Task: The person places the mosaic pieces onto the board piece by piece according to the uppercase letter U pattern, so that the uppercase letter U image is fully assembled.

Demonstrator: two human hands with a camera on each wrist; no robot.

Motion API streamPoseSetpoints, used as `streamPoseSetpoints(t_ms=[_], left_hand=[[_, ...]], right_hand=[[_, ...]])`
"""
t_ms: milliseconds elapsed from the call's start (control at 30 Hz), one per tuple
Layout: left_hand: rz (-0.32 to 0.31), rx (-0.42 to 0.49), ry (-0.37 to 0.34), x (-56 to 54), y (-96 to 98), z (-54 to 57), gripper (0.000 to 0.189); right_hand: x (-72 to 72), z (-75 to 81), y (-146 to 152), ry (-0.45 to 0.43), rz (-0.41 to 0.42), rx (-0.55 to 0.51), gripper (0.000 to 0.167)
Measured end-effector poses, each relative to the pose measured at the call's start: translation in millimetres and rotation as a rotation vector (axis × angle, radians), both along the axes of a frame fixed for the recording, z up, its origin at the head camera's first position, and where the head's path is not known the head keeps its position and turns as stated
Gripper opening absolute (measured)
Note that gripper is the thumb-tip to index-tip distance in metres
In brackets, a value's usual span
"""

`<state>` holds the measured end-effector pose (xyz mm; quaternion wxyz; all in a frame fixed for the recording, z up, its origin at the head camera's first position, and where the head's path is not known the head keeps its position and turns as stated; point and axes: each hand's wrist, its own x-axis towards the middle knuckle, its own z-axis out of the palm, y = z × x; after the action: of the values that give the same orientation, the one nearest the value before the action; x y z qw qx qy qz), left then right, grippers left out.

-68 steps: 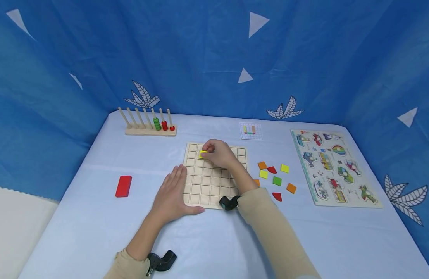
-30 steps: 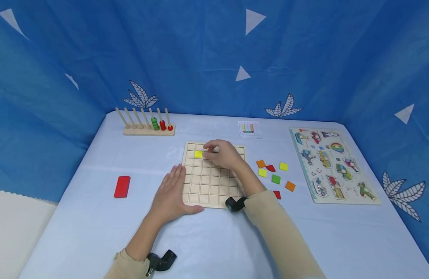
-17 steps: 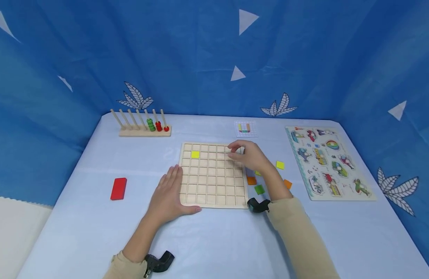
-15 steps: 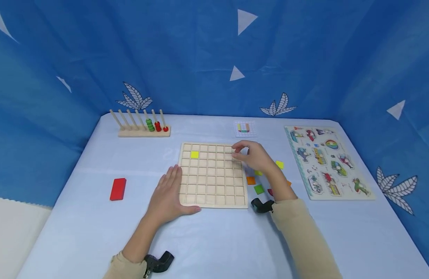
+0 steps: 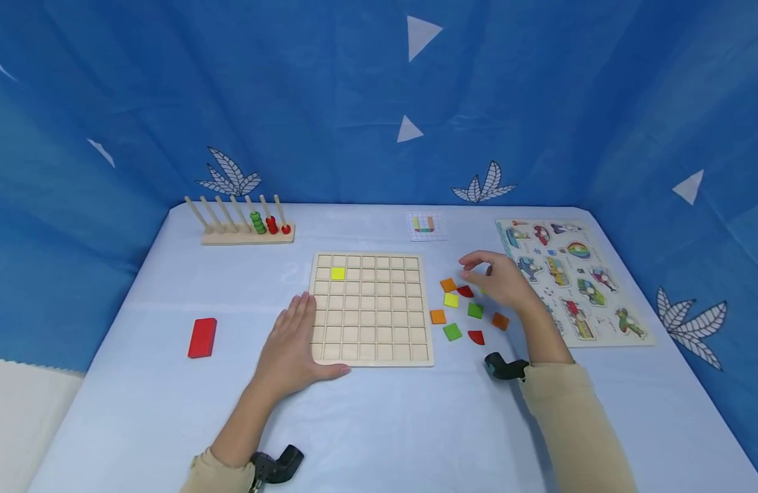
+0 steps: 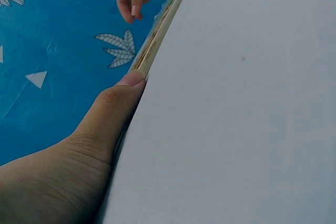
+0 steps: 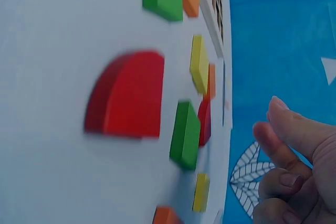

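A: Left hand (image 5: 286, 359)?
B: Fingers straight, only touching the square pale-wood grid board (image 5: 368, 317); a yellow square tile (image 5: 337, 274) sits near its far-left corner.
A: Right hand (image 5: 500, 279)?
B: Fingers bent, slightly parted, holding nothing, near an orange square tile (image 5: 448, 285).

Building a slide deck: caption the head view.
Left hand touches gridded board with one yellow tile; right hand hovers near loose coloured pieces.

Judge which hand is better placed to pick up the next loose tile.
The right hand, most likely: it hovers near the loose tiles with nothing visible in its grasp. The left hand rests against the left edge of the grid board, which lies between it and those tiles.
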<state>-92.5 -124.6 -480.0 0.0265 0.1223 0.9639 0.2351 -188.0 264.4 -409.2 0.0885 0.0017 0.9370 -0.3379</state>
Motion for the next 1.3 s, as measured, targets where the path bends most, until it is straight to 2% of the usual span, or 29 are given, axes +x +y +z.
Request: streamPoseSetpoints(t_ms=[200, 533, 1033, 1300], left_hand=[[0.001, -0.001, -0.003, -0.4, -1.4, -0.5, 0.142], [0.005, 0.009, -0.029, 0.8, -2.8, 3.1, 0.144], [0.004, 0.013, -0.026, 0.1, -1.9, 2.4, 0.143], [0.002, 0.009, -0.023, -0.6, -0.9, 3.0, 0.142]], right_hand=[[0.3, -1.2, 16.3, -0.016, -0.031, 0.019, 0.032], [1.5, -4.6, 30.7, -0.01, -0.03, 0.033, 0.031], [4.9, -8.6, 35.6, -0.047, -0.028, 0.052, 0.029], [4.6, -10.9, 40.1, -0.103, -0.04, 0.085, 0.032]])
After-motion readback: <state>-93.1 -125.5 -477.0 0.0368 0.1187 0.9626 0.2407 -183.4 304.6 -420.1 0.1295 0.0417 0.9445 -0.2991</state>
